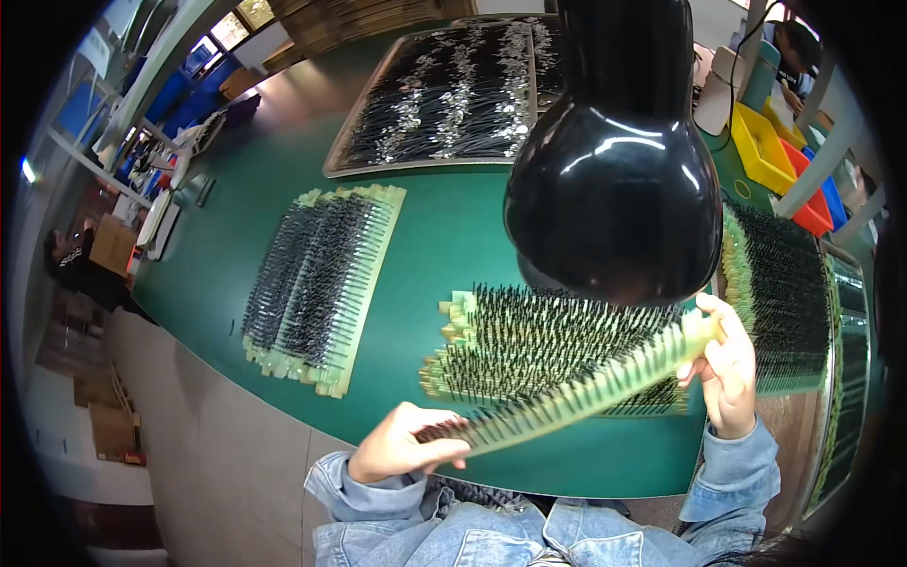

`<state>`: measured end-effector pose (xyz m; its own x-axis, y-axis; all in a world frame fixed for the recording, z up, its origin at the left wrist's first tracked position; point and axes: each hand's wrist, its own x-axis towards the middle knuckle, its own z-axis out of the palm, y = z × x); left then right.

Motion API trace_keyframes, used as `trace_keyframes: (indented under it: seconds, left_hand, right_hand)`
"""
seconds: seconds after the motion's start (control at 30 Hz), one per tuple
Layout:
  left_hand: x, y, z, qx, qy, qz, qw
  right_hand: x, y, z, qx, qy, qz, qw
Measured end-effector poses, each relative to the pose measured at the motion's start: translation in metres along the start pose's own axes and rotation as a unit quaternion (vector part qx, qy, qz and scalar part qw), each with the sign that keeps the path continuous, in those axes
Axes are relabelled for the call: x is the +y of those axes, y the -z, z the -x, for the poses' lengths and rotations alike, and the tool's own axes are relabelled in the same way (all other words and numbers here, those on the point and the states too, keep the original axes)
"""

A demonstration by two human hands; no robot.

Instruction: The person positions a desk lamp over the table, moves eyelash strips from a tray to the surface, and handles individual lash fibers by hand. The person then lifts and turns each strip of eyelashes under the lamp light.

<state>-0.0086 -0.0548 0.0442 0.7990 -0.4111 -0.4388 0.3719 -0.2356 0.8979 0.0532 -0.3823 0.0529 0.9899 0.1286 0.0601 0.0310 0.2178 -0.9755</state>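
A long pale-green strip (pixel 567 404) set with a row of short black pins is held up at a slant over the near edge of the table. My left hand (pixel 406 442) grips its lower left end between thumb and fingers. The raised right end is pinched in my right hand (pixel 726 364). Just behind it lies a block of similar pinned strips (pixel 557 331), side by side on the green tabletop. Another stack of such strips (pixel 316 283) lies further left. What the black pins are exactly, I cannot make out.
A glossy black lamp head (pixel 614 208) hangs over the middle. At the back sits a tray (pixel 331 168) of black leads with shiny ends. More pinned strips (pixel 779 293) lie at the right, near yellow (pixel 759 151) and red bins (pixel 810 203). Other people are in the background.
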Motion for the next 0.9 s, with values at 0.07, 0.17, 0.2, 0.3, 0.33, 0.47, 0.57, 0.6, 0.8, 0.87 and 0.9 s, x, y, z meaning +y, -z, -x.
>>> trace_keyframes:
  seconds: [0.07,0.17,0.2,0.3,0.33,0.47,0.57,0.6,0.8,0.87,0.9]
  left_hand:
    - [-0.013,0.010,0.015,0.086,-0.026,0.031,0.995]
    - [-0.033,0.020,0.025,0.323,-0.124,-0.009,0.938]
    - [-0.036,0.022,0.022,0.401,-0.138,-0.008,0.906]
    - [-0.053,0.050,0.012,0.519,-0.174,-0.352,0.759]
    - [-0.056,0.055,0.006,0.544,-0.146,-0.395,0.726]
    - [-0.068,0.072,-0.016,0.590,-0.081,-0.460,0.659]
    - [-0.070,0.076,-0.020,0.610,-0.076,-0.523,0.591]
    - [-0.069,0.076,-0.019,0.620,-0.066,-0.531,0.574]
    - [-0.035,0.034,-0.016,0.587,-0.171,-0.498,0.615]
    - [-0.024,0.007,-0.011,0.501,-0.235,-0.436,0.710]
    - [-0.024,-0.003,-0.008,0.449,-0.229,-0.459,0.731]
  right_hand:
    - [-0.002,-0.001,-0.002,-0.033,-0.015,0.010,0.999]
    - [-0.002,-0.002,-0.001,-0.062,0.000,0.075,0.995]
    - [-0.009,-0.002,0.000,-0.083,-0.044,0.095,0.991]
    - [-0.015,-0.004,0.002,-0.183,-0.045,0.245,0.951]
    - [-0.013,-0.003,0.004,-0.209,-0.003,0.272,0.939]
    - [-0.023,-0.001,0.008,-0.270,0.148,0.470,0.827]
    - [-0.025,-0.002,0.012,-0.235,0.139,0.540,0.796]
    - [-0.024,-0.002,0.013,-0.234,0.133,0.566,0.779]
    - [-0.011,0.007,0.021,-0.192,0.118,0.641,0.734]
    - [-0.010,0.012,0.024,-0.193,0.116,0.651,0.725]
    - [-0.011,0.014,0.024,-0.194,0.122,0.660,0.716]
